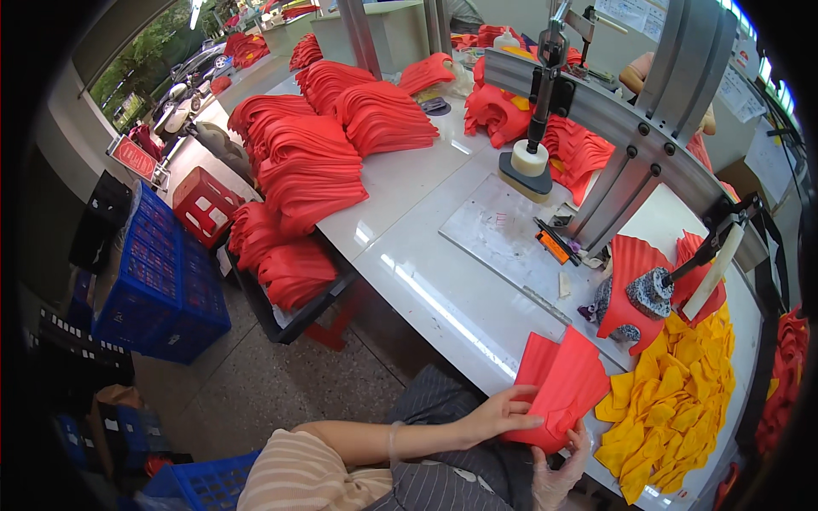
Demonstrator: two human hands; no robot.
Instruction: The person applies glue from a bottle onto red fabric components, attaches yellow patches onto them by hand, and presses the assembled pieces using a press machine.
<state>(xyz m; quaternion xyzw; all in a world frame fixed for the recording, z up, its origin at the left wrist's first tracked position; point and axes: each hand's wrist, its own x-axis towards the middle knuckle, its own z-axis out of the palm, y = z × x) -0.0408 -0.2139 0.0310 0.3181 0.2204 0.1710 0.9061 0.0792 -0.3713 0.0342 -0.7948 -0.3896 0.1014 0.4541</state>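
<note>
A folded red sheet piece (567,383), soft-looking with shallow ridges, is between my hands at the table's front edge. My left hand (503,415) lies against its left side, fingers curled over the lower part. From below, my right hand (564,467), in a thin see-through covering, grips its bottom edge. Just right of it spreads a heap of flat yellow pieces (669,400). Behind that, another red piece (635,277) is draped over a speckled grey form, with a speckled pad (650,292) on a metal arm against it.
Stacks of red pieces (307,166) stand at the table's far left, more in a black tray (294,328) beside it. A metal frame (596,94) carries a hanging press pad (527,170). An orange-black tool (555,243) lies beneath. Blue crates (158,281) stand left on the floor.
</note>
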